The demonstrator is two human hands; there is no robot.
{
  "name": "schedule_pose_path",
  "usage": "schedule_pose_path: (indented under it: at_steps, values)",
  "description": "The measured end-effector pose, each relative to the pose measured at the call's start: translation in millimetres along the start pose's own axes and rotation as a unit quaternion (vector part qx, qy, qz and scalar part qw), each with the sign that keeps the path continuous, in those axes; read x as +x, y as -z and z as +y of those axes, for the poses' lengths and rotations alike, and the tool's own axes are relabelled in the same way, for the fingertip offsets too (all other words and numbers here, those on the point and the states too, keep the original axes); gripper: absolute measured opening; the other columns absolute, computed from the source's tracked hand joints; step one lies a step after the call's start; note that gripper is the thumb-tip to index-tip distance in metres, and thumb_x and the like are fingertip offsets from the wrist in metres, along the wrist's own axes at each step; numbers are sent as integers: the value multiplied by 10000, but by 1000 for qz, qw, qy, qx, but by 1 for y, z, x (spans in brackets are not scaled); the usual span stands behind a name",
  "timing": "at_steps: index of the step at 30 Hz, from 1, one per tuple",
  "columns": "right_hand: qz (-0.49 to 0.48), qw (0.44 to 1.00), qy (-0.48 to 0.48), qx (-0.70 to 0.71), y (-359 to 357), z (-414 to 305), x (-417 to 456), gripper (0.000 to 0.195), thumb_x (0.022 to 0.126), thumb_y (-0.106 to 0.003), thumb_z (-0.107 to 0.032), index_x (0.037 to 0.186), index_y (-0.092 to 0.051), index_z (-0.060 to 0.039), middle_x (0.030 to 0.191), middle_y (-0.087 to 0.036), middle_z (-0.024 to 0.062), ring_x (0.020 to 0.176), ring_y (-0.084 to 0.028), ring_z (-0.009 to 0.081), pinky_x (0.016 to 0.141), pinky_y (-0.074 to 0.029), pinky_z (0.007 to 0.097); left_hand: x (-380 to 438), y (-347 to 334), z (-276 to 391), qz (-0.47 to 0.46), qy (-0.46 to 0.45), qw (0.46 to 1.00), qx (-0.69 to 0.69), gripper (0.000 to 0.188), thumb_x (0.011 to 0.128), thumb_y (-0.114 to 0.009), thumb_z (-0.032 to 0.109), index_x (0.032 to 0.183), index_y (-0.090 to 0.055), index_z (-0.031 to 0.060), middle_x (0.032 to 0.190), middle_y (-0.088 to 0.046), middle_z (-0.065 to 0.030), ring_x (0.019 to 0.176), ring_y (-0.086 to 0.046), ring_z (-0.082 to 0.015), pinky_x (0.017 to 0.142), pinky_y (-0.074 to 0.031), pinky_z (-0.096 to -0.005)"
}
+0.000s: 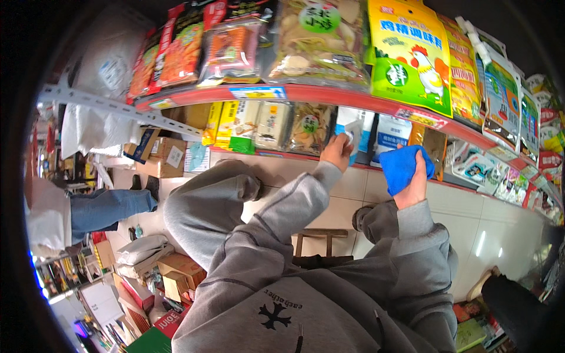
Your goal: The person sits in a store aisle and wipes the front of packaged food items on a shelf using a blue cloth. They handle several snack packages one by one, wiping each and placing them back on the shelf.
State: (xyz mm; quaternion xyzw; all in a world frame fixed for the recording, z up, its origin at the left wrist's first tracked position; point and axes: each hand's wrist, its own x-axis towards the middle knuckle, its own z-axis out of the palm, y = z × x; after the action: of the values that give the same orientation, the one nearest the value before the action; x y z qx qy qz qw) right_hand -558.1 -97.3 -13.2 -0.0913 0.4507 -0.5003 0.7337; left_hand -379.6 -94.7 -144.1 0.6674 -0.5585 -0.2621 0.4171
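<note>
My left hand (337, 151) is at the lower shelf, its fingers closed on the edge of a white and blue packet (354, 122). My right hand (410, 181) holds a folded blue cloth (399, 167) in front of the same shelf, to the right. Just behind the cloth stands another blue and white packet (392, 132). Left of my left hand is a clear pack of sliced food (308, 125). Beside that stands a white packet (271, 123), then yellow and green ones (242, 125).
Above the hands runs the red edge of the upper shelf (318, 92), with a yellow chicken-seasoning bag (410, 57) overhanging it. A wooden stool (324, 233) is beneath me. Cardboard boxes (165, 154) lie at left. People's legs (110, 209) show at left and lower right.
</note>
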Motion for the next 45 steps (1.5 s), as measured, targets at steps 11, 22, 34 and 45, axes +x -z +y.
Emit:
schedule_pose_path:
  at_steps: [11, 22, 34, 45]
  values:
    - [-133, 859, 203, -450, -4, 63, -22, 453, 850, -581, -262, 1172, -468, 36, 1144, -525, 116, 1049, -492, 203, 901, -370, 305, -82, 71, 71, -74, 129, 831, -537, 117, 889, -509, 136, 820, -438, 73, 772, -428, 17, 758, -430, -77, 675, -384, -218]
    - [-124, 885, 258, -366, 1, 83, -37, 333, 825, -626, -227, 1028, -557, 28, 998, -588, 66, 914, -532, 163, 835, -397, 291, -112, 55, 74, -91, 192, 814, -540, 551, 855, -570, 307, 1272, -339, 30, 1180, -482, -72, 1050, -483, -155, 866, -428, -297]
    - [-153, 655, 469, -573, -13, 71, -81, 542, 796, -607, -175, 1239, -390, 49, 1287, -382, 213, 1197, -341, 381, 993, -263, 428, -137, 42, 58, -169, 245, 726, -620, 458, 922, -405, 398, 1184, -483, 31, 1135, -525, -37, 937, -509, -107, 829, -428, -273]
    - [-306, 543, 486, -613, -31, 88, -101, 503, 808, -476, -119, 1287, -365, -14, 1350, -329, 188, 1253, -298, 366, 1028, -216, 465, -132, 81, 79, -96, 201, 711, -667, 441, 916, -424, 394, 1165, -495, 37, 1117, -524, -19, 920, -504, -99, 822, -430, -269]
